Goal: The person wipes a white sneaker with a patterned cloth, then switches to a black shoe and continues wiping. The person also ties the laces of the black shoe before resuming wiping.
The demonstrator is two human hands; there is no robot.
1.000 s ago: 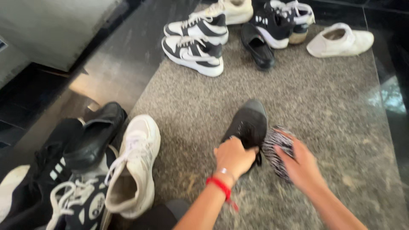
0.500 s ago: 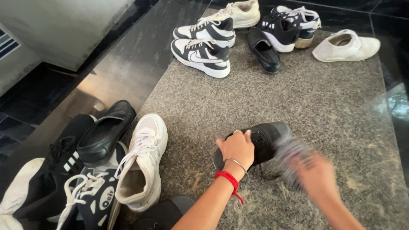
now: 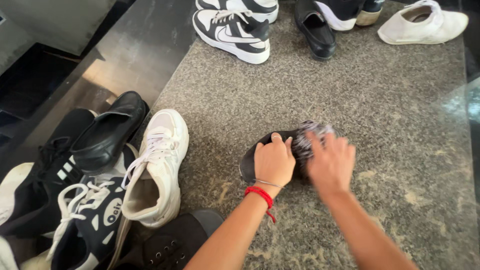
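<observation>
Black shoe (image 3: 260, 150) lies on its side on the speckled grey mat (image 3: 380, 100), near the mat's middle and well apart from the row of shoes at its far edge. We pin it with our left hand (image 3: 272, 162), fingers curled over its upper and closed on it. Our right hand (image 3: 330, 165) is wrapped around a black-and-white bristly brush (image 3: 307, 140) pressed against the shoe's toe end; the hand is blurred, so we cannot tell how tightly it grips. Left of the shoe, off the mat's near-left corner, sits a heap with a white sneaker (image 3: 157, 170) and a black loafer (image 3: 107, 132). As we judge it, hard strokes could twist the shoe out from under our left palm, since it rests on a narrow side. The brush might also slip and rake our left fingers, which lie just beside the bristles.
</observation>
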